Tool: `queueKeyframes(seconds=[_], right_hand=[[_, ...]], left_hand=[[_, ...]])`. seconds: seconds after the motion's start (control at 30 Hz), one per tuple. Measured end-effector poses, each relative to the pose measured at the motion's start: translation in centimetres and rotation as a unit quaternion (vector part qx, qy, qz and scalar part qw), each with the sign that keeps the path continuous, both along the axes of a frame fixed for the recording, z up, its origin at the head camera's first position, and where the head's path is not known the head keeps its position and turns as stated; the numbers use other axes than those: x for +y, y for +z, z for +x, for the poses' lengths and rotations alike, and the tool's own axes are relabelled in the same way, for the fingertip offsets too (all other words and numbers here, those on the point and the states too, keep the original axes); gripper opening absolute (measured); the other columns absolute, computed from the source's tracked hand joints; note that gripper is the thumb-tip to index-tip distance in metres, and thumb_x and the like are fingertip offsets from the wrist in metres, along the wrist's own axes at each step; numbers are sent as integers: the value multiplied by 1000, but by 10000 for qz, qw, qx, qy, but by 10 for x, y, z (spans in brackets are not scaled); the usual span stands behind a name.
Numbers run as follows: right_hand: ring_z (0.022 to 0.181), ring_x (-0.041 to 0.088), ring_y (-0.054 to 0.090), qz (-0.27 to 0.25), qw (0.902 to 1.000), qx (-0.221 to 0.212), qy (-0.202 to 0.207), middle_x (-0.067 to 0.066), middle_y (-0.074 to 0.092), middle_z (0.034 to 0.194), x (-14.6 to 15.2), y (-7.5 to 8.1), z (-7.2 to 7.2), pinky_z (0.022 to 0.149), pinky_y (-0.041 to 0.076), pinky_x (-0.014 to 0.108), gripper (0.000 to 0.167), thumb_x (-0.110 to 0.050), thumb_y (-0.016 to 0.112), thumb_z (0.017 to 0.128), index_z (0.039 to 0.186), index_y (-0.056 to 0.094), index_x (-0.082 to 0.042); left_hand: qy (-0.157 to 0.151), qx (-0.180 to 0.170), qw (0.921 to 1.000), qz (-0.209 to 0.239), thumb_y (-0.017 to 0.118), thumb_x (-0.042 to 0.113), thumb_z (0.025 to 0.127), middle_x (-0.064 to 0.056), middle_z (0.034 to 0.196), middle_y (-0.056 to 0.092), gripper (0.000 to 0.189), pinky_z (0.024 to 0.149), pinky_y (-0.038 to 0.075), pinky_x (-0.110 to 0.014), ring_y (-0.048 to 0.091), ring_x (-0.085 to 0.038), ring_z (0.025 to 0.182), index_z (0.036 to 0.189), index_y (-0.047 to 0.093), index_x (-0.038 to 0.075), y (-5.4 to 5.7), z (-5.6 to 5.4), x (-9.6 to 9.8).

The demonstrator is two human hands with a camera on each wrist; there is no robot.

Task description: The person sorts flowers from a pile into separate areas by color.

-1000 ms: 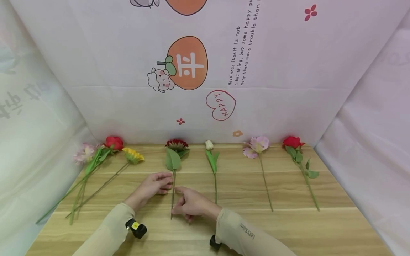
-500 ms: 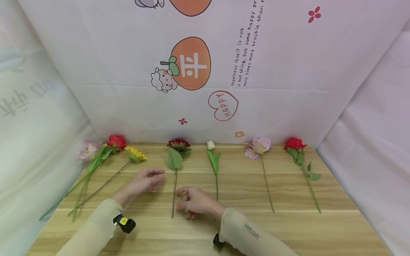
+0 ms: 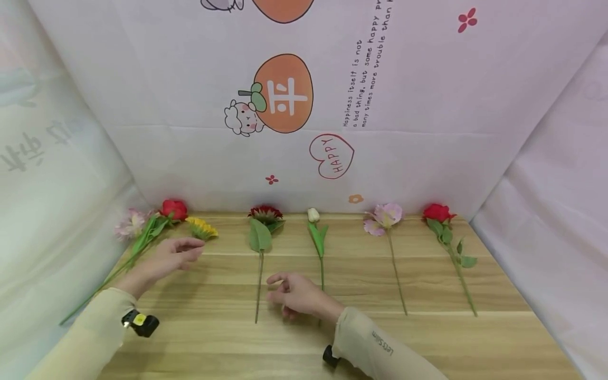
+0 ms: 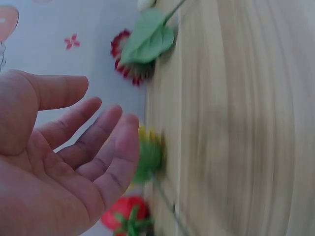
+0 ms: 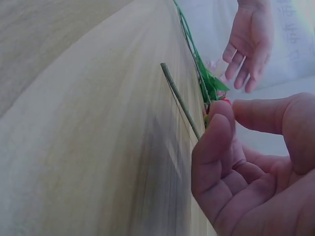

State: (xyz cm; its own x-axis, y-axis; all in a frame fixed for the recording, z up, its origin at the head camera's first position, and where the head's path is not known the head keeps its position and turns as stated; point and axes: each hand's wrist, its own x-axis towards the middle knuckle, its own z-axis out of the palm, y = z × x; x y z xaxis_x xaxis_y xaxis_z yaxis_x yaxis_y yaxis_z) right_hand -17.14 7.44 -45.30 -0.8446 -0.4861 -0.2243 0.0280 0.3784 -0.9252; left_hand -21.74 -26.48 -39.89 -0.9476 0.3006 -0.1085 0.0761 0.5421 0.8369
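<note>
My left hand [image 3: 168,257] hovers at the left with nothing in it, close to a yellow sunflower [image 3: 202,229]; its fingers are loosely bent in the left wrist view. It covers most of the sunflower's stem in the head view. A dark red flower [image 3: 260,235] with green leaves lies in the middle, its stem pointing towards me. Just right of that stem is my right hand [image 3: 300,295], fingers loosely curled and holding nothing. The right wrist view shows the flower stem [image 5: 178,96] beyond the fingertips, apparently apart from them. Behind the right wrist lies a white tulip [image 3: 317,240].
At the left, a red flower [image 3: 174,209] and a pale pink flower [image 3: 130,224] lie with crossing stems. A light purple flower [image 3: 386,216] and a red rose [image 3: 438,213] lie on the right of the wooden table [image 3: 228,351]. White printed cloth [image 3: 418,105] stands behind.
Both hands have come away from the dark red flower's stem. My left hand has moved left to the sunflower, while the right has drawn back slightly to the right.
</note>
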Motion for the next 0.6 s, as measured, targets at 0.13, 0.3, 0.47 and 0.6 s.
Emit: queueKeyframes(seconds=[0.13, 0.3, 0.47, 0.6], right_hand=[[55, 17, 61, -93, 9999, 4, -82, 14, 68, 91, 1, -1, -2, 50, 57, 31, 33, -22, 72, 97, 126, 65, -8], [55, 17, 61, -99, 9999, 0, -87, 13, 68, 91, 1, -2, -2, 50, 56, 29, 24, -23, 73, 96, 116, 68, -9], [54, 16, 60, -133, 9999, 10, -101, 14, 66, 89, 1, -3, -4, 48, 53, 26, 21, -21, 72, 97, 112, 69, -7], [54, 15, 60, -152, 9998, 34, -93, 16, 66, 90, 1, -3, -5, 48, 52, 25, 21, -21, 72, 97, 112, 69, -7]], left_hand=[[217, 558, 9938, -936, 59, 30, 105, -30, 132, 60, 50, 93, 53, -50, 58, -44, 119, 135, 57, -9, 3, 1, -25], [321, 869, 9771, -1915, 57, 26, 104, -39, 131, 55, 52, 94, 49, -63, 53, -57, 119, 133, 54, -17, -1, 2, -60], [406, 899, 9621, -2542, 59, 25, 102, -45, 132, 48, 56, 94, 43, -72, 45, -65, 119, 134, 48, -20, -8, 2, -86], [422, 883, 9527, -2876, 61, 24, 100, -49, 129, 46, 63, 90, 44, -73, 46, -68, 115, 133, 42, -27, -13, 4, -100]])
